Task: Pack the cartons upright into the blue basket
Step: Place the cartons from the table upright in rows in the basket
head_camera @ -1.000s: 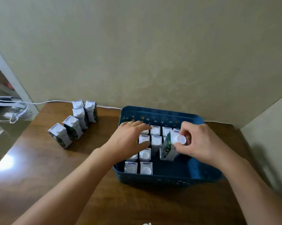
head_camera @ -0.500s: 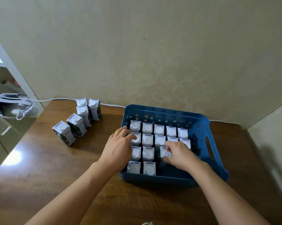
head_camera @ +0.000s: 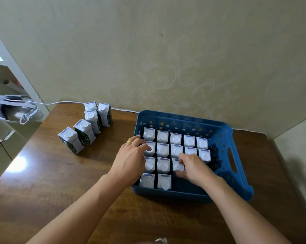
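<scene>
The right hand [head_camera: 194,167] is down inside the blue basket [head_camera: 224,131], its fingers and thumb curled around the white cap of a carton [head_camera: 177,166] that stands third in the third row; the fingers hide most of that carton's top. The left hand [head_camera: 131,157] lies just beside it, over the basket's near-left corner, with straight fingers resting on the top of the first carton in the second row [head_camera: 150,149] and gripping nothing; a gold ring [head_camera: 129,141] shows on one finger. Beyond both hands two full rows of five upright cartons [head_camera: 176,139] line the far wall of the basket, caps up. Between the hands stand the other cartons of the third row, and nearer the wrists a short row of two [head_camera: 155,181] sits against the near wall. To the right of the right hand the basket floor is bare blue as far as the handle slot [head_camera: 231,159]. Well out to the left of the left hand, five loose cartons [head_camera: 85,132] stand upright on the brown wooden surface [head_camera: 48,182], strung in a curved line toward the wall. A white cable [head_camera: 60,103] runs along the far edge behind them to a white headset [head_camera: 13,110] off the surface's left end.
</scene>
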